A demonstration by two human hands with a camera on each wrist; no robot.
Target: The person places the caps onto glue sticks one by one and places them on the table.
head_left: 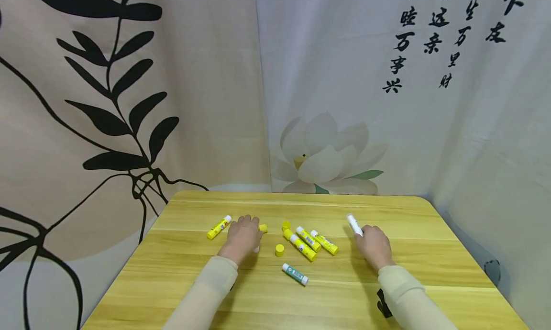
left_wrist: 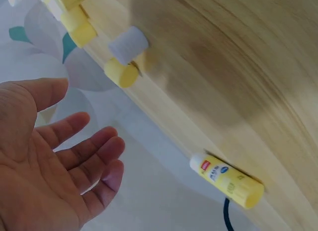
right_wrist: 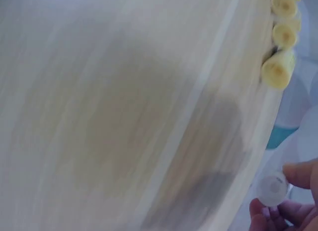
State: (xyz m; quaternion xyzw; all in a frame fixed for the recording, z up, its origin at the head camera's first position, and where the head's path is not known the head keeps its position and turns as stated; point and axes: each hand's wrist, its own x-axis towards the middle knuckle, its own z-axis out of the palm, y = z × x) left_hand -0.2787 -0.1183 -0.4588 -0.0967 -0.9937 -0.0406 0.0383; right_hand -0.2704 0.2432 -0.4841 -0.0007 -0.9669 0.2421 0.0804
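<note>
My right hand (head_left: 373, 244) grips a white glue stick (head_left: 354, 224), which points up and to the left out of the fingers. In the right wrist view its round translucent end (right_wrist: 272, 189) faces the camera between thumb and fingers. My left hand (left_wrist: 59, 154) is held over the table with loosely bent fingers and nothing in them. Close by it are a white cap (left_wrist: 129, 44) and a yellow cap (left_wrist: 121, 73), both partly hidden by the hand in the head view. A yellow glue stick with a white cap (head_left: 219, 227) lies just left of that hand.
Several yellow glue sticks (head_left: 308, 238) lie in a group mid-table, with loose yellow caps (head_left: 280, 250) beside them. Nearer the front lies a green glue stick (head_left: 295, 274). Behind the wooden table (head_left: 387, 210) hangs a printed curtain (head_left: 215, 105).
</note>
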